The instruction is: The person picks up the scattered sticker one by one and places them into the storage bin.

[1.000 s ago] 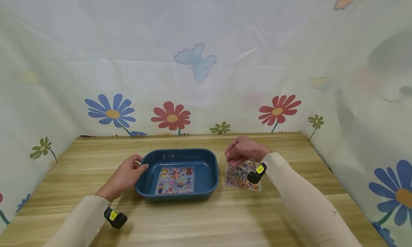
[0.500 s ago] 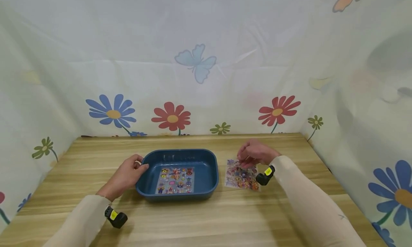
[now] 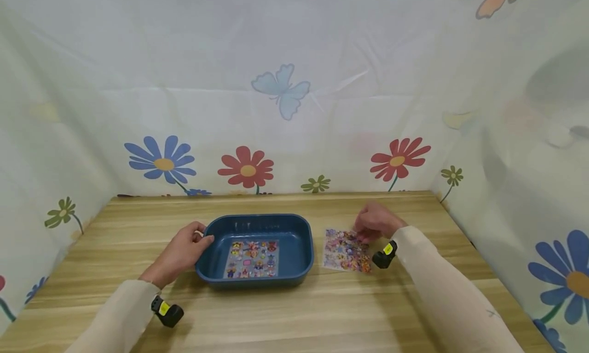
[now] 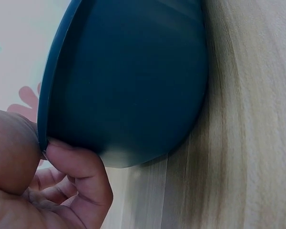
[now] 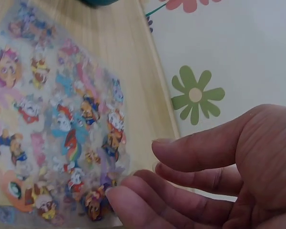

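Observation:
My left hand [image 3: 178,253] grips the left rim of a blue rectangular tray [image 3: 257,282]. In the left wrist view its thumb and curled forefinger pinch the tray wall [image 4: 128,86] at the edge. A clear sticker sheet [image 3: 251,260] with small cartoon figures lies flat inside the tray. Right of the tray, more transparent sticker sheets [image 3: 342,253] rest on the table, their crowded figures overlapping. My right hand [image 3: 376,221] is over their far right corner. In the right wrist view its fingertips [image 5: 121,200] come right at the sheets' edge, with the thumb held apart.
A wood-grain table [image 3: 276,322] carries everything. White cloth printed with flowers and a butterfly [image 3: 282,92] hangs behind it and along both sides. Each wrist wears a small black camera, the left one [image 3: 167,312] low beside the sleeve.
My right hand has moved rightward and slightly toward me, from the sheets' far left part to their far right corner. The left hand and tray stay in place.

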`<state>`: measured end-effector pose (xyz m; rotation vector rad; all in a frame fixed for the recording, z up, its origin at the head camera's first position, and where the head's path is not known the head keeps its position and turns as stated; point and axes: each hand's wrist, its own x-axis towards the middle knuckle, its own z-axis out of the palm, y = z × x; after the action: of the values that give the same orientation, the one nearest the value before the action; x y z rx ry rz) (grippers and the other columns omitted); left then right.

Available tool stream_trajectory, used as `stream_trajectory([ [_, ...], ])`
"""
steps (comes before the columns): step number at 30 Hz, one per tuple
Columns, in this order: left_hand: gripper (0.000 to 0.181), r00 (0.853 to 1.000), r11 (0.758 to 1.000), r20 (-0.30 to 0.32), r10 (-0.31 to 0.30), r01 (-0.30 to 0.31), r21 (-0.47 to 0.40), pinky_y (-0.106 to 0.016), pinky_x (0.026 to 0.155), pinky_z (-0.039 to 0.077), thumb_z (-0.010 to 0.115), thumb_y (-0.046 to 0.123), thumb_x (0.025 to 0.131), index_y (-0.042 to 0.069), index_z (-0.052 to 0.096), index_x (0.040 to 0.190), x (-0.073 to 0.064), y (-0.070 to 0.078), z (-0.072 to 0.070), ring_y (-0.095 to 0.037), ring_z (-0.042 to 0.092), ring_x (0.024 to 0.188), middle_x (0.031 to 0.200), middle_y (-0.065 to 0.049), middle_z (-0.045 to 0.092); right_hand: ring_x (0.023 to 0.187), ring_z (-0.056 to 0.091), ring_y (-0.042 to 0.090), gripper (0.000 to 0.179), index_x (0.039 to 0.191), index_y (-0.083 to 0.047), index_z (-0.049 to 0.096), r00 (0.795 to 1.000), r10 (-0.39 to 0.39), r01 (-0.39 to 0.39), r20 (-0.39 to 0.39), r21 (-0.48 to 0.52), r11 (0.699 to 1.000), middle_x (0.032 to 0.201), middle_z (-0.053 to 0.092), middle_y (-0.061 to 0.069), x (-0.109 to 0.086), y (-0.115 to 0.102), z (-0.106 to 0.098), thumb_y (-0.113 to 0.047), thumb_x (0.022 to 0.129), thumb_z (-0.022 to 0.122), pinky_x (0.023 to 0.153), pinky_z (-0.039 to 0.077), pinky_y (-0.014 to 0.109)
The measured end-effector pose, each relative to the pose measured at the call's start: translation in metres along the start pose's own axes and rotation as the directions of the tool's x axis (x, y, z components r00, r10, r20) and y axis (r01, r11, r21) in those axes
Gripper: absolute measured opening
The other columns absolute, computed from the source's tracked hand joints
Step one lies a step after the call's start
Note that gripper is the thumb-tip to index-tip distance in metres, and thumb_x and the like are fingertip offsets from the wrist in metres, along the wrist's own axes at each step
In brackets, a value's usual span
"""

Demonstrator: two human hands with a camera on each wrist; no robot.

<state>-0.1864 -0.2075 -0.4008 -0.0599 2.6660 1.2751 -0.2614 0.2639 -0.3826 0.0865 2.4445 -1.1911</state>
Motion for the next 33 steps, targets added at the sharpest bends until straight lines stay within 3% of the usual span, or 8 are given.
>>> stream_trajectory([
  [6, 0.031, 1.0, 1.0, -0.001, 0.0, 0.0, -0.004, -0.031, 0.063, 0.052, 0.051, 0.022, 0.11, -0.001, 0.046, 0.13, 0.002, 0.0, 0.0, -0.022, 0.059, 0.08, 0.093, -0.016, 0.057, 0.056, 0.064, 0.016, 0.011, 0.084, 0.004, 0.073, 0.997, 0.041, -0.046, -0.068, -0.063, 0.997, 0.068, 0.067, 0.007, 0.006, 0.007, -0.001, -0.006, 0.088, 0.072, 0.059, 0.06, 0.032],
  [10, 0.03, 1.0, 1.0, 0.0, 0.005, -0.005, -0.004, -0.031, 0.063, 0.052, 0.051, 0.022, 0.11, -0.001, 0.047, 0.129, 0.002, -0.001, 0.001, -0.022, 0.059, 0.079, 0.093, -0.016, 0.057, 0.053, 0.058, 0.016, 0.029, 0.061, -0.007, 0.059, 0.989, 0.062, -0.081, -0.132, -0.143, 0.986, 0.06, 0.058, 0.003, 0.008, 0.011, 0.001, -0.007, 0.086, 0.075, 0.052, 0.054, 0.028],
  [13, 0.03, 1.0, 1.0, 0.002, 0.011, -0.011, -0.002, -0.03, 0.064, 0.053, 0.051, 0.022, 0.11, -0.001, 0.047, 0.129, 0.003, -0.001, 0.002, -0.021, 0.06, 0.079, 0.094, -0.016, 0.059, 0.05, 0.051, 0.015, 0.041, 0.055, -0.013, 0.049, 0.985, 0.073, -0.102, -0.159, -0.185, 0.977, 0.055, 0.05, 0.001, 0.006, 0.012, 0.001, -0.008, 0.086, 0.075, 0.047, 0.047, 0.027],
  [19, 0.031, 1.0, 1.0, 0.005, 0.013, -0.013, 0.008, -0.031, 0.067, 0.053, 0.051, 0.022, 0.11, -0.001, 0.047, 0.129, 0.002, -0.001, 0.001, -0.023, 0.06, 0.083, 0.098, -0.019, 0.06, 0.047, 0.045, 0.016, 0.037, 0.058, -0.009, 0.055, 0.98, 0.083, -0.128, -0.179, -0.255, 0.959, 0.052, 0.045, 0.001, 0.007, 0.013, 0.004, -0.012, 0.084, 0.08, 0.043, 0.04, 0.028],
  [25, 0.032, 1.0, 1.0, 0.001, -0.002, 0.002, 0.008, -0.031, 0.067, 0.053, 0.051, 0.022, 0.11, -0.001, 0.046, 0.13, 0.002, -0.001, 0.001, -0.024, 0.059, 0.085, 0.098, -0.019, 0.059, 0.046, 0.05, 0.015, 0.028, 0.066, -0.003, 0.063, 0.979, 0.056, -0.134, -0.195, -0.416, 0.899, 0.054, 0.054, 0.004, 0.014, 0.011, 0.007, -0.015, 0.084, 0.081, 0.043, 0.041, 0.026],
  [33, 0.031, 1.0, 1.0, -0.004, 0.0, 0.0, -0.006, -0.03, 0.062, 0.05, 0.052, 0.022, 0.11, -0.001, 0.047, 0.129, 0.003, -0.002, 0.001, -0.023, 0.058, 0.081, 0.092, -0.015, 0.056, 0.049, 0.052, 0.016, 0.025, 0.068, -0.004, 0.062, 0.979, 0.068, -0.15, -0.193, -0.451, 0.88, 0.059, 0.057, 0.006, 0.02, 0.009, 0.009, -0.013, 0.085, 0.076, 0.045, 0.042, 0.026],
])
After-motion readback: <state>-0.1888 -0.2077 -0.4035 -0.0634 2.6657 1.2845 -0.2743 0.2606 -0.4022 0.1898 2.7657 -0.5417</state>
